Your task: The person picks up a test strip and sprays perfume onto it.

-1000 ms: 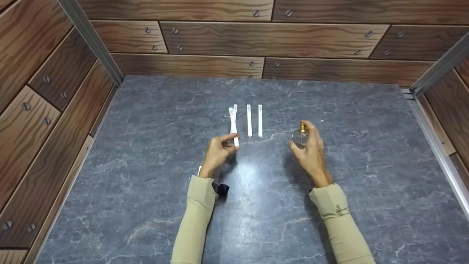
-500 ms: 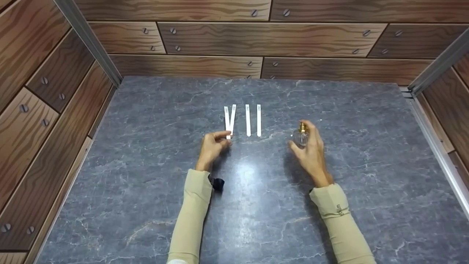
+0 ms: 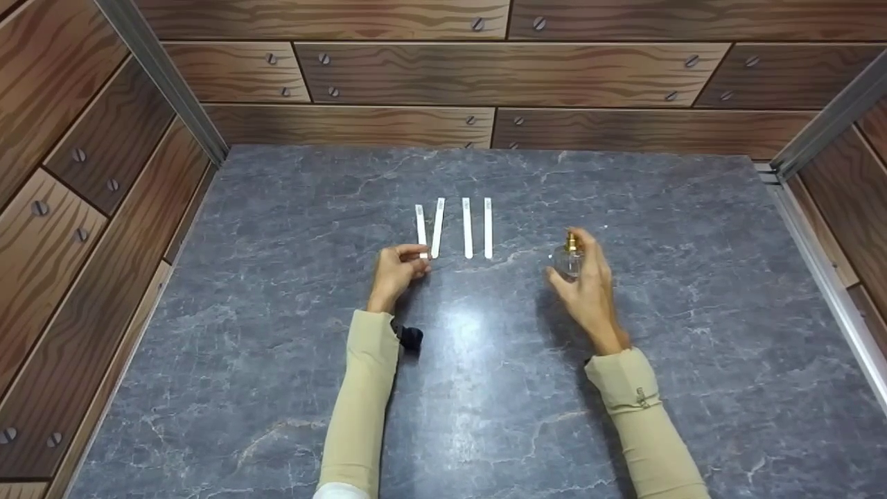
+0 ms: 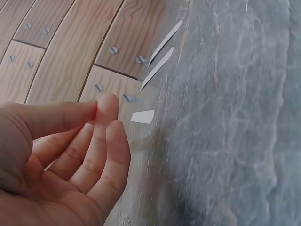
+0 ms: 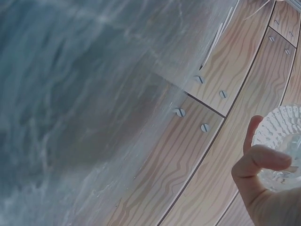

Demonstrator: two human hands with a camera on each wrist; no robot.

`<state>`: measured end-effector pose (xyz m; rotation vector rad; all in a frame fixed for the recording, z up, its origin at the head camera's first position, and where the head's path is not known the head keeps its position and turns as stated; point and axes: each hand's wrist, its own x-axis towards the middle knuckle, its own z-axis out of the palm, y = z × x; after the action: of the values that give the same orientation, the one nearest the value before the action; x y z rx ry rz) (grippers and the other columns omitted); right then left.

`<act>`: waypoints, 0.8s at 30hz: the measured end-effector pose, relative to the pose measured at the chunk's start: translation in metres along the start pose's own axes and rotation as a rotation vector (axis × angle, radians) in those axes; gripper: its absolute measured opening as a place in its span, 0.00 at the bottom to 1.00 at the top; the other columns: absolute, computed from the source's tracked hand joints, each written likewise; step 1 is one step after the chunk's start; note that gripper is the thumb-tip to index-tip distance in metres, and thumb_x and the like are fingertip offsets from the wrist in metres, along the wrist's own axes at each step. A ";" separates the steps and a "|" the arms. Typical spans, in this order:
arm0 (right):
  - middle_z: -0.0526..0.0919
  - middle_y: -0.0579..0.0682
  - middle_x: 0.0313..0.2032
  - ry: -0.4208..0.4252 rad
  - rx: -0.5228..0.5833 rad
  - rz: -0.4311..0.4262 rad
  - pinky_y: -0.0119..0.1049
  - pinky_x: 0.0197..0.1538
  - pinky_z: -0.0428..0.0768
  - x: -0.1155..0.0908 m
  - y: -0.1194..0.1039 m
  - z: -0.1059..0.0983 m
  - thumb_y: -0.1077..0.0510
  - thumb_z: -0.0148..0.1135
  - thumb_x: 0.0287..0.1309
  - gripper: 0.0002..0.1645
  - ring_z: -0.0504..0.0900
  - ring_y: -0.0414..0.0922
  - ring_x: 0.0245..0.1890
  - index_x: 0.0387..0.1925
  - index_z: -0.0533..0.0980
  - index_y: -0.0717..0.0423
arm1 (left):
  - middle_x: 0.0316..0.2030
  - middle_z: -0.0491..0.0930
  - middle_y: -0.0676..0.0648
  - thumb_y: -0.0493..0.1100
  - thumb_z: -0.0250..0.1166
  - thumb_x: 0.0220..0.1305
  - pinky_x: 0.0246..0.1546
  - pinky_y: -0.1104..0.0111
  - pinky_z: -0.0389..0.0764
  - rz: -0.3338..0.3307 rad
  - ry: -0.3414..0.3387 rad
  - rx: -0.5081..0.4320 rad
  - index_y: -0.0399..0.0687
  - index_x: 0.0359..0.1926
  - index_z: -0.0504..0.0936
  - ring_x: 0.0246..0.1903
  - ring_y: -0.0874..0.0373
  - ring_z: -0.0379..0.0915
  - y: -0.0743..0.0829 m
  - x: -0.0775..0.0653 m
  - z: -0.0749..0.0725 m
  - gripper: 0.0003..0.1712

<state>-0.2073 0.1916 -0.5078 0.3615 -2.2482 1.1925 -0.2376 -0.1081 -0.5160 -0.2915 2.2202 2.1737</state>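
My left hand [image 3: 394, 272] pinches the lower end of a white perfume test strip [image 3: 420, 225] between thumb and fingers, low over the tabletop. Just right of it a second white strip [image 3: 438, 229] leans slightly. In the left wrist view, thumb and index fingertip meet, and the pinched strip is hidden behind the fingers; a short white strip piece [image 4: 142, 117] shows beyond them. My right hand [image 3: 589, 291] grips a clear glass perfume bottle [image 3: 567, 263] with a gold spray top, index finger at the top. The right wrist view shows the bottle's ribbed glass base [image 5: 277, 127].
Two more white strips [image 3: 467, 229] lie parallel to the right of the pinched one. The grey marbled tabletop [image 3: 277, 388] ends at wood-patterned walls [image 3: 443, 73] at the back and sides. Metal rails [image 3: 831, 277] edge the right side.
My left hand has moved left and slightly away from me with its strip, which no longer crosses the neighbouring strip but stands apart from it. The right hand and the perfume bottle stay in place.
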 end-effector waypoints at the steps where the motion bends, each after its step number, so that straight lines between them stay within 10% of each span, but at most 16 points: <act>1: 0.78 0.69 0.50 0.000 -0.002 -0.001 0.63 0.52 0.77 0.000 0.000 0.000 0.76 0.74 0.44 0.41 0.78 0.65 0.50 0.61 0.69 0.64 | 0.31 0.85 0.36 0.19 0.61 0.60 0.27 0.75 0.82 -0.012 0.003 0.000 0.20 0.47 0.82 0.22 0.63 0.78 0.001 0.001 0.000 0.14; 24: 0.77 0.69 0.52 -0.020 0.002 0.006 0.61 0.55 0.76 -0.001 -0.001 -0.002 0.74 0.73 0.46 0.39 0.78 0.65 0.52 0.61 0.69 0.65 | 0.42 0.84 0.33 0.29 0.58 0.69 0.24 0.75 0.82 -0.212 -0.003 0.006 0.31 0.68 0.71 0.24 0.59 0.82 0.007 0.017 -0.007 0.26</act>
<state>-0.2052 0.1929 -0.5069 0.3692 -2.2676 1.1988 -0.2544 -0.1166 -0.5111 -0.4988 2.0856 2.0558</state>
